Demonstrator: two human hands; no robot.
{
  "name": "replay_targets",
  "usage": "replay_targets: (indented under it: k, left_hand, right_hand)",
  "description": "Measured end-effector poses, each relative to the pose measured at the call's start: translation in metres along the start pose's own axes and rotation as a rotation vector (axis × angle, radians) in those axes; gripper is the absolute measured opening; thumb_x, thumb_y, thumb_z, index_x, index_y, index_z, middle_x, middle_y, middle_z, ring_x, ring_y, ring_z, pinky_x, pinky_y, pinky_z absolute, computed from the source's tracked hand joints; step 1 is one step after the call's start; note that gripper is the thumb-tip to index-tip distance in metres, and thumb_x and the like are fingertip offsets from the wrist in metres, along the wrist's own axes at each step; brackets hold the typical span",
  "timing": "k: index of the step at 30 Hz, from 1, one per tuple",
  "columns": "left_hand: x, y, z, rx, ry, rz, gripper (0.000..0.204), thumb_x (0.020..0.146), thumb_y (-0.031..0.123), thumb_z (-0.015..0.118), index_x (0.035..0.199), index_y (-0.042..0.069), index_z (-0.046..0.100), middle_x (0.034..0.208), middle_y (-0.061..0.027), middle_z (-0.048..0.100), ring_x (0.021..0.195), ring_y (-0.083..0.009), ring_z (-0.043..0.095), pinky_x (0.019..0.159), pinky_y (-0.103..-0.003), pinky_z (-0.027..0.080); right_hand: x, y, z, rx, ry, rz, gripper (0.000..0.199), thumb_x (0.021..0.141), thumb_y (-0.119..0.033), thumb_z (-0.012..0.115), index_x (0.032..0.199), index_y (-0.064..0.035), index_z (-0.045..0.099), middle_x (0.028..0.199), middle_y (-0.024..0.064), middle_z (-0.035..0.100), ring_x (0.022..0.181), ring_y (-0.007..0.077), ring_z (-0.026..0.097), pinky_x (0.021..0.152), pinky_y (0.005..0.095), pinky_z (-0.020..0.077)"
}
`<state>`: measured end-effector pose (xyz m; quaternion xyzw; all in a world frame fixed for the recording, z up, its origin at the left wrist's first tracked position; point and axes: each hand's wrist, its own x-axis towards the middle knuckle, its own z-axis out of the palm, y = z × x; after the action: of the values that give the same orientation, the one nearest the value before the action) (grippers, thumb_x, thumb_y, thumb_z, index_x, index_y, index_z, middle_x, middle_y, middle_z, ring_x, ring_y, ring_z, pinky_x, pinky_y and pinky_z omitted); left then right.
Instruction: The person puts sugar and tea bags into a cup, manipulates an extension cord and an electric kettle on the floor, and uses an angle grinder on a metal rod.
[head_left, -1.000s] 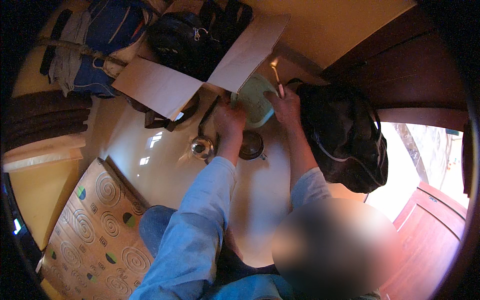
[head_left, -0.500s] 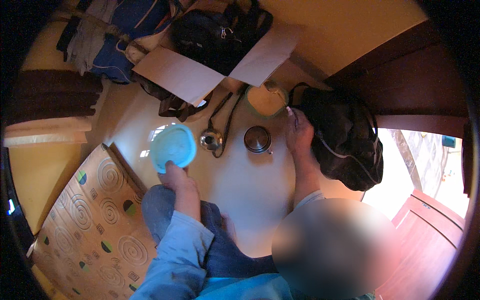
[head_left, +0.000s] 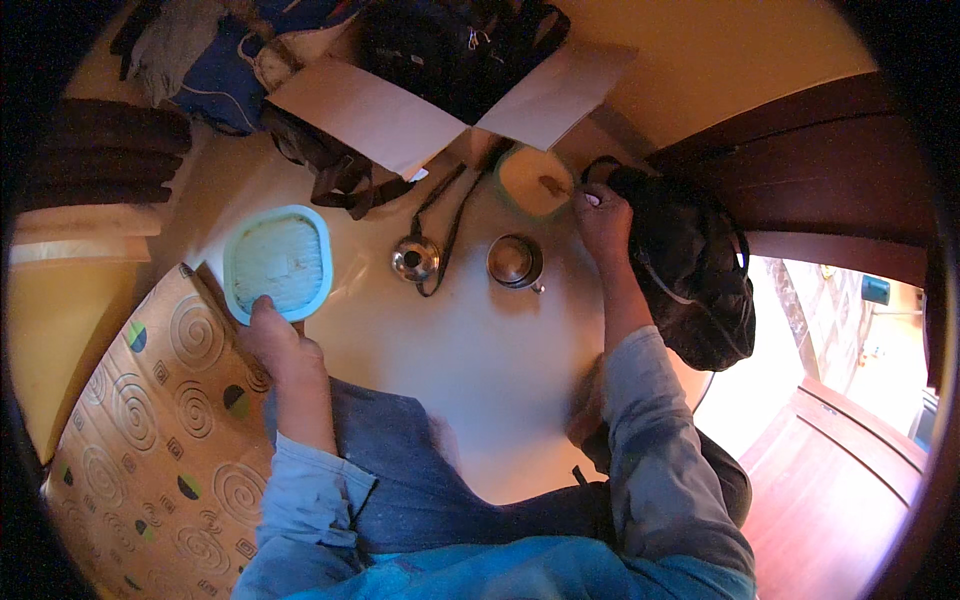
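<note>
My left hand (head_left: 282, 345) grips a light blue plastic lid (head_left: 278, 262) by its near edge. The lid has rounded corners and is tilted so its pale, wrinkled-looking inner face shows. At the right my right hand (head_left: 606, 222) is closed beside a rounded container (head_left: 533, 183) with tan contents and a brown patch. A small whitish tip shows at its fingers, too small to name. Between the hands stands a round metal pot (head_left: 511, 262) with a small side handle. Left of it lies a shiny round metal piece (head_left: 415, 260) with a dark centre.
An open cardboard box (head_left: 385, 115) with a black bag (head_left: 450, 50) is at the back. A dark bag (head_left: 690, 265) slumps right of my hand. A patterned board (head_left: 165, 440) leans at the left. Dark straps (head_left: 455, 215) lie on the pale floor (head_left: 470, 390).
My left hand has carried the lid left and turned its inner face more into view. My right hand has shifted slightly right and up. A blurred round patch at lower right is gone.
</note>
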<state>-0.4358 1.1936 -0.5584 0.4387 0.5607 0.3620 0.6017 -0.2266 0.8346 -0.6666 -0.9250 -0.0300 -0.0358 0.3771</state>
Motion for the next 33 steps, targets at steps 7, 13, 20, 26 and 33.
replay_targets:
  k: [7,13,20,26,33]
  left_hand:
    - [-0.005,0.035,0.022,0.032,0.048,0.070,0.050,0.089,0.009,0.053,0.137,0.003,0.041,0.128,-0.0148,0.053,0.107,-0.0295,0.061,0.084,-0.041,0.055]
    - [-0.002,0.040,0.022,-0.019,0.043,-0.038,0.049,0.088,0.007,0.053,0.135,0.001,0.042,0.126,-0.0163,0.054,0.107,-0.0302,0.061,0.083,-0.041,0.055]
    - [0.004,0.037,0.023,-0.052,0.019,-0.020,0.048,0.090,0.009,0.053,0.135,0.001,0.042,0.127,-0.0169,0.054,0.108,-0.0303,0.060,0.084,-0.040,0.055]
    - [0.009,0.036,0.025,-0.086,0.041,-0.048,0.046,0.092,0.008,0.051,0.136,0.002,0.041,0.128,-0.0172,0.053,0.110,-0.0302,0.059,0.084,-0.040,0.056]
    - [-0.007,0.036,0.039,-0.098,0.030,-0.052,0.044,0.089,0.014,0.056,0.130,-0.001,0.047,0.124,-0.0153,0.054,0.106,-0.0253,0.058,0.079,-0.036,0.050]
  right_hand:
    - [-0.007,0.026,0.041,0.317,0.287,0.240,0.029,0.095,-0.022,0.055,0.087,0.0012,0.069,0.080,0.0064,0.068,0.072,0.0135,0.057,0.068,0.0303,0.0471]
    - [-0.012,0.013,0.051,0.220,0.283,0.409,0.034,0.096,-0.026,0.050,0.088,0.0015,0.069,0.080,0.0075,0.068,0.071,0.0153,0.060,0.067,0.0312,0.0474]
    - [-0.024,0.014,0.040,0.828,0.269,0.566,0.033,0.097,-0.024,0.046,0.091,0.0017,0.066,0.076,0.0090,0.066,0.057,0.0162,0.058,0.051,0.0296,0.0457]
    - [-0.029,0.007,0.030,0.915,0.321,0.593,0.028,0.097,-0.023,0.046,0.095,0.0007,0.061,0.075,0.0092,0.065,0.054,0.0154,0.056,0.048,0.0296,0.0450]
    - [-0.049,-0.007,-0.003,0.937,0.366,0.552,0.027,0.098,-0.023,0.049,0.091,-0.0005,0.061,0.082,0.0120,0.070,0.052,0.0151,0.055,0.045,0.0303,0.0450]
